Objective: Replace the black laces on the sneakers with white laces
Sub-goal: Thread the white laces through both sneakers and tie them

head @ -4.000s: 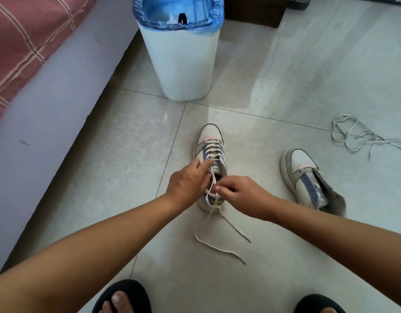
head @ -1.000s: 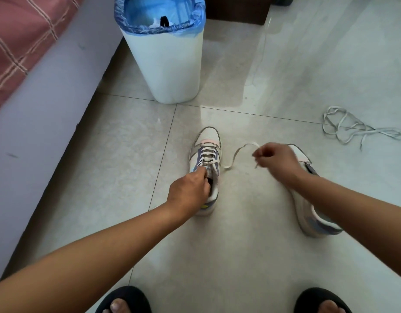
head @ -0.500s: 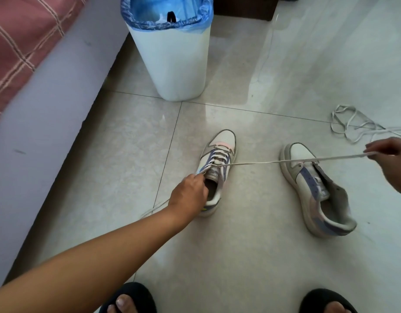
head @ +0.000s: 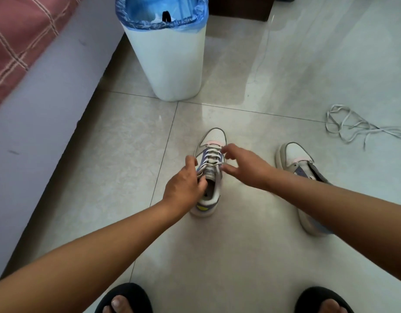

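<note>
A white and purple sneaker (head: 214, 137) stands on the tiled floor with its toe pointing away from me, and white laces (head: 212, 155) cross its eyelets. My left hand (head: 183, 186) grips its left collar edge beside the tongue, fingers curled. My right hand (head: 247, 166) hovers over the right side of the lacing with fingers spread and thumb near the top eyelet, holding nothing I can see. The second sneaker (head: 293, 155) lies to the right with no laces, partly hidden by my right forearm.
A tangled loose lace (head: 353, 127) lies on the floor at the far right. A white bin (head: 170, 62) with a blue liner stands beyond the sneaker. A bed side (head: 36, 98) runs along the left. My feet in black slippers (head: 125, 299) are at the bottom edge.
My right hand had pulled a lace end far out to the right; it has come back to the sneaker without the lace. My left hand stays on the shoe.
</note>
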Action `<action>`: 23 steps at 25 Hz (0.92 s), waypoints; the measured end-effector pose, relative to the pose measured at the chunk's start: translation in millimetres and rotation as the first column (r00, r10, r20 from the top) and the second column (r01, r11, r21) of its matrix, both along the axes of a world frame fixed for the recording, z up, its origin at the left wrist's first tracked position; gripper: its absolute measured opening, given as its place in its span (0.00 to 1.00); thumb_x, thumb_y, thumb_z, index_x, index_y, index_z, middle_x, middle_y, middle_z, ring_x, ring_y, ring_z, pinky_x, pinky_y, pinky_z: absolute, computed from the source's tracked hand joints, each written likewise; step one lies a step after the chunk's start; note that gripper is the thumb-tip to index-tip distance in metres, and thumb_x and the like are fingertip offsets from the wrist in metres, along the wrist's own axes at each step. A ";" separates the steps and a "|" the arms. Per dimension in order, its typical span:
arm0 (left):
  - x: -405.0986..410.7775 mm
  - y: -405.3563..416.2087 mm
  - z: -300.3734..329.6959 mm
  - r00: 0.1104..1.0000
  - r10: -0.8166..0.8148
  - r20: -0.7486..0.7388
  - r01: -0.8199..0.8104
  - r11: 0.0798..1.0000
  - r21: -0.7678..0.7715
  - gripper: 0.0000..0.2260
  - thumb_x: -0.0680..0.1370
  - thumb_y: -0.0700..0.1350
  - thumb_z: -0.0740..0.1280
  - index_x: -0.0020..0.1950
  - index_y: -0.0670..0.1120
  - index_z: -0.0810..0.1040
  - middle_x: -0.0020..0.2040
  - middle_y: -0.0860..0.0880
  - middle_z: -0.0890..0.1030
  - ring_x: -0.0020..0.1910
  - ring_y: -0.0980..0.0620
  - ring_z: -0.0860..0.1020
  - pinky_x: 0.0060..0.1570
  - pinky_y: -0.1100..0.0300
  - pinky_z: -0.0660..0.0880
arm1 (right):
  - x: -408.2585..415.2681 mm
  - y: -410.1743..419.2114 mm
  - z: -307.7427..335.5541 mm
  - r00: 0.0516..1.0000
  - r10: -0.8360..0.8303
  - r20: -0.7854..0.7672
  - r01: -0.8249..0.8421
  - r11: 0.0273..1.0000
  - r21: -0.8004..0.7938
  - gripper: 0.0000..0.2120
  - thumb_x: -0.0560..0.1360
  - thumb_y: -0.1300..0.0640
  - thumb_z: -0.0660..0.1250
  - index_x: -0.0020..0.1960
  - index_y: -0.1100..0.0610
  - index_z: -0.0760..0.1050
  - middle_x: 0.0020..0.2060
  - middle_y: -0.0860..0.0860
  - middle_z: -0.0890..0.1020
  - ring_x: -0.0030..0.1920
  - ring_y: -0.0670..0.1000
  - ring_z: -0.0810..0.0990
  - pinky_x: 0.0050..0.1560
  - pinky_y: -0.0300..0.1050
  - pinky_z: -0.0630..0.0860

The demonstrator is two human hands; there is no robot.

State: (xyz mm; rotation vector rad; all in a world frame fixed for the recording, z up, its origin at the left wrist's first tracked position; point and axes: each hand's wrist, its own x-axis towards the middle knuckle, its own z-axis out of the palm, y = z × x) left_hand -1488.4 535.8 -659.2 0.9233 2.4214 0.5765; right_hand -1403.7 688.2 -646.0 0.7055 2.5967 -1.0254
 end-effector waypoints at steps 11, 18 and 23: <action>-9.0 3.1 -14.9 0.959 0.155 0.238 -0.160 0.987 0.002 0.17 0.77 0.41 0.62 0.64 0.43 0.62 0.48 0.39 0.78 0.45 0.38 0.78 0.40 0.52 0.75 | -5.6 -6.7 -20.5 0.838 -0.473 0.271 0.544 0.686 -0.484 0.11 0.78 0.54 0.64 0.39 0.58 0.69 0.29 0.53 0.66 0.27 0.49 0.61 0.27 0.40 0.58; -7.8 2.6 -17.8 0.956 0.170 0.240 -0.181 0.983 0.023 0.15 0.77 0.40 0.60 0.62 0.44 0.62 0.49 0.41 0.77 0.42 0.37 0.79 0.42 0.45 0.78 | 5.7 -1.1 -5.0 0.868 -0.427 0.253 0.494 0.682 -0.539 0.09 0.77 0.59 0.66 0.39 0.58 0.71 0.28 0.51 0.68 0.26 0.47 0.63 0.26 0.38 0.60; -8.5 0.3 -22.3 0.959 0.151 0.238 -0.165 0.986 0.037 0.13 0.77 0.40 0.60 0.60 0.45 0.63 0.45 0.39 0.78 0.40 0.37 0.78 0.41 0.44 0.78 | 3.4 4.9 -4.2 0.886 -0.419 0.198 0.459 0.742 -0.488 0.10 0.77 0.57 0.66 0.38 0.58 0.74 0.30 0.51 0.73 0.29 0.48 0.69 0.27 0.37 0.65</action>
